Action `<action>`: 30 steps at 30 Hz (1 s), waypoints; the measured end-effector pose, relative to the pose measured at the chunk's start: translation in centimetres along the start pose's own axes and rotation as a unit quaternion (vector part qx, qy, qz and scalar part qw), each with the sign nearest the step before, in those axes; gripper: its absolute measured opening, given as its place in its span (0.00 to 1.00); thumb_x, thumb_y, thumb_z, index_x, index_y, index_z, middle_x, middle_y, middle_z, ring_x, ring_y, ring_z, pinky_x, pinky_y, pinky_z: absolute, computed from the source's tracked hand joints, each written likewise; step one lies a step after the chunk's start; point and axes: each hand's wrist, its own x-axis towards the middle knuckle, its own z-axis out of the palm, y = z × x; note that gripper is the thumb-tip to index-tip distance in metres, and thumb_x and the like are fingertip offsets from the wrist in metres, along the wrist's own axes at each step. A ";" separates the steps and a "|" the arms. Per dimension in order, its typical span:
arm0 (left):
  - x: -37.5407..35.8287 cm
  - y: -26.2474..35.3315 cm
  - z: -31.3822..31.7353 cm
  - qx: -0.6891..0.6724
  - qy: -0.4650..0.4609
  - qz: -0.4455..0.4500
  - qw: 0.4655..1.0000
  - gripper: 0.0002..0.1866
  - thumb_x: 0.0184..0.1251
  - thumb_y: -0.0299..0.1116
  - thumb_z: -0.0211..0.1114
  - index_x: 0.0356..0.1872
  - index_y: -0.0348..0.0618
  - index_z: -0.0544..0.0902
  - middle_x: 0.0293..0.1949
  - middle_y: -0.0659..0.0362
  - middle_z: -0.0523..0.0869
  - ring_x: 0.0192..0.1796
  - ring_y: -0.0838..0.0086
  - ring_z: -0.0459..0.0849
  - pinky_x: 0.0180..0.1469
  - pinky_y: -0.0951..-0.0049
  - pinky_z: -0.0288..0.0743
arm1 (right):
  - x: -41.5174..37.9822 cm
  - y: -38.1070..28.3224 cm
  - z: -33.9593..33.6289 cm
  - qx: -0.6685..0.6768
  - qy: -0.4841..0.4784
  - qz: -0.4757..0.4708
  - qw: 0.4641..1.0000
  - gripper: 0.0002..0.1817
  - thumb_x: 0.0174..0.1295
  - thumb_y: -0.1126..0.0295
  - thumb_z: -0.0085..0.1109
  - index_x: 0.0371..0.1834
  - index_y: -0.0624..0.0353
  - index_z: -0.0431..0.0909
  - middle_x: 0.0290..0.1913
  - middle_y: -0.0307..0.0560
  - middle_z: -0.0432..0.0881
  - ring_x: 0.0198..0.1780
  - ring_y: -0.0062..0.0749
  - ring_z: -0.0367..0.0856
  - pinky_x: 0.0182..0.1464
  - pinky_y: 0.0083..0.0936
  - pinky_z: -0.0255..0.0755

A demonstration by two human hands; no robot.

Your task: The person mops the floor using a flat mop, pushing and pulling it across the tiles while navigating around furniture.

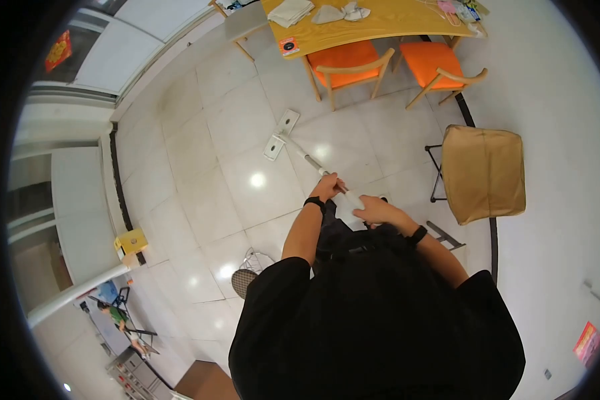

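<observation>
A flat mop [295, 144] with a white rectangular head [282, 135] rests on the pale tiled floor ahead of me. Its handle slants back toward my body. Lower on the pole, nearer the head, my left hand [329, 187] is wrapped round the grey shaft, a black band on its wrist. My right hand [377, 211] grips the white upper part of the handle close to my waist, and that wrist also wears a black band. The end of the handle beyond my right hand is hidden.
A wooden table [353, 30] with cloths on it stands ahead, with orange-seated chairs [353, 60] before it. At right is a tan covered folding chair [483, 175]. A yellow box [131, 241] sits by the left wall. A person [118, 317] is at the far lower left.
</observation>
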 end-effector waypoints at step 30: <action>-1.7 -14.2 11.1 0.043 -0.015 -0.062 0.997 0.05 0.57 0.24 0.43 0.32 0.32 0.63 0.23 0.52 0.70 0.24 0.63 0.74 0.28 0.59 0.75 | -13.1 9.5 -1.7 -0.116 0.090 0.094 0.985 0.23 0.47 0.57 0.54 0.31 0.73 0.72 0.30 0.65 0.76 0.35 0.53 0.76 0.39 0.36 0.70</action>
